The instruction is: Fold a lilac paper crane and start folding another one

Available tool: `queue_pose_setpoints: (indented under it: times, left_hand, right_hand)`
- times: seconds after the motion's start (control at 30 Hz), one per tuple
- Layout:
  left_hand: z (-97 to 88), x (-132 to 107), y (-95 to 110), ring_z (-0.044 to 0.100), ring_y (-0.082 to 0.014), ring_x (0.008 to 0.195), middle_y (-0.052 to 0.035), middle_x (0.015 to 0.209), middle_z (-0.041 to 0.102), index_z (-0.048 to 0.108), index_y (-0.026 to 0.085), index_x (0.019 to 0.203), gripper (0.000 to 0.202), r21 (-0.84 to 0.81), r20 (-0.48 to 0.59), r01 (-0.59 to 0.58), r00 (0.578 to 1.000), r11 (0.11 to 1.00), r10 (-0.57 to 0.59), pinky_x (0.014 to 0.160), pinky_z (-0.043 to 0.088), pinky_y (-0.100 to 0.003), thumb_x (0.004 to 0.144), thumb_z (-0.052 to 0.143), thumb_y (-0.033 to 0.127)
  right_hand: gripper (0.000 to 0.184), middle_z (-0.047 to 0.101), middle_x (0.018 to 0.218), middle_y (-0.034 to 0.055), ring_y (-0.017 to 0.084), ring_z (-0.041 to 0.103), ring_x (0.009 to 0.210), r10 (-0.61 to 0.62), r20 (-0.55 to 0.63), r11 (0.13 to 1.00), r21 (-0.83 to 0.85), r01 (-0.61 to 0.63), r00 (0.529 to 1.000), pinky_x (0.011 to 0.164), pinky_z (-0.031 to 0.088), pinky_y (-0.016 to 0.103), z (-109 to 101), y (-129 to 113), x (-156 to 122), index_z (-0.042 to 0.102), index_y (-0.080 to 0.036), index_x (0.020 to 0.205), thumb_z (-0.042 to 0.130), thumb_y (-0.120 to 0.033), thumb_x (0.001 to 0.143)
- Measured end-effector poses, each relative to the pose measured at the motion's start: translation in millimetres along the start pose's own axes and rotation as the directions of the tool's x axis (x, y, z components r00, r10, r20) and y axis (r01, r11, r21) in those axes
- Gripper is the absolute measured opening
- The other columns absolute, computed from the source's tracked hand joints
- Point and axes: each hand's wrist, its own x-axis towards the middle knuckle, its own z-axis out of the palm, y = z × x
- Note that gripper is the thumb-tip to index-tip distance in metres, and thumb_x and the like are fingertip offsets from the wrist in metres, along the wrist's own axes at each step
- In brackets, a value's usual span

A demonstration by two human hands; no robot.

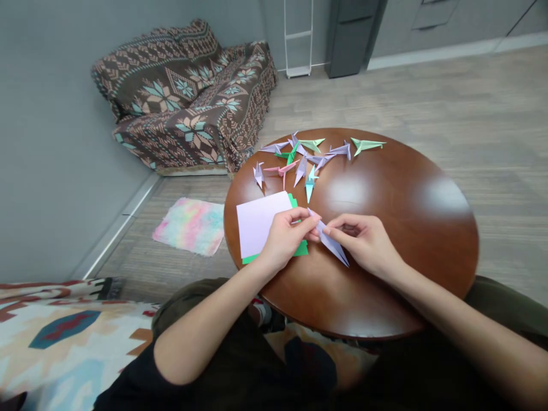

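folded lilac paper (333, 244), lower tip apparently split

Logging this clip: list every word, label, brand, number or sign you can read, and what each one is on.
None readable.
No lettering shows on the folded lilac paper, the paper stack or the folded paper birds.
The sofa cover shows only woven patterns.
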Motion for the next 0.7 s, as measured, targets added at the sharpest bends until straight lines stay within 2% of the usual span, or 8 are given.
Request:
queue_pose_setpoints:
  times: [0.1,0.2,0.33,0.5,0.7]
  left_hand:
    - [-2.3,-0.5,1.5,0.06,-0.0084,0.057,0.0004,0.063,0.066,0.067,0.012,0.071,0.038,0.074,0.068,0.044,0.996,0.996,-0.049,0.061,0.05,-0.022,0.071,0.089,0.042]
    - [-3.6,-0.1,2.6,0.058,-0.0081,0.054,0.0015,0.06,0.065,0.065,0.013,0.069,0.037,0.128,0.072,0.023,0.997,0.991,-0.032,0.06,0.049,-0.022,0.073,0.088,0.042]
    - [-3.5,0.7,1.5,0.058,-0.0084,0.052,0.0023,0.059,0.064,0.063,0.014,0.069,0.036,0.148,0.041,-0.014,0.999,0.989,0.008,0.057,0.048,-0.021,0.075,0.086,0.042]
    - [-2.8,0.0,-1.4,0.057,-0.0074,0.05,0.0031,0.058,0.064,0.065,0.014,0.072,0.034,0.152,-0.034,-0.038,0.998,0.988,0.043,0.055,0.047,-0.02,0.08,0.082,0.042]
    - [0.8,-5.0,-0.9,0.055,-0.0078,0.046,0.0024,0.054,0.062,0.067,0.013,0.073,0.04,0.153,0.007,0.048,0.999,0.987,-0.049,0.048,0.042,-0.019,0.073,0.087,0.048]
  right_hand:
    - [0.02,0.079,0.08,0.0047,0.02,0.066,0.072,-0.001,0.027,1.0,-0.007,0.001,1.0,0.068,0.046,0.031,0.2,-2.1,0.0,0.079,-0.018,0.082,0.074,-0.036,0.088]
    - [0.022,0.077,0.078,0.0032,0.018,0.063,0.071,-0.022,0.03,0.997,-0.07,0.025,0.999,0.067,0.044,0.03,0.9,-5.5,0.3,0.079,-0.017,0.082,0.07,-0.036,0.09]
    - [0.025,0.075,0.076,0.0029,0.017,0.062,0.071,-0.018,0.018,0.996,-0.084,0.02,1.0,0.068,0.044,0.029,2.0,-6.4,1.3,0.078,-0.017,0.081,0.068,-0.038,0.091]
    - [0.022,0.077,0.079,0.0034,0.018,0.064,0.071,0.024,0.0,0.998,-0.053,-0.024,1.0,0.067,0.046,0.029,1.0,-3.2,2.3,0.078,-0.017,0.083,0.07,-0.037,0.087]
    - [0.016,0.075,0.073,0.002,0.017,0.063,0.066,0.0,-0.033,1.0,-0.023,-0.001,0.999,0.064,0.045,0.028,1.7,-7.1,1.7,0.076,-0.018,0.076,0.071,-0.031,0.082]
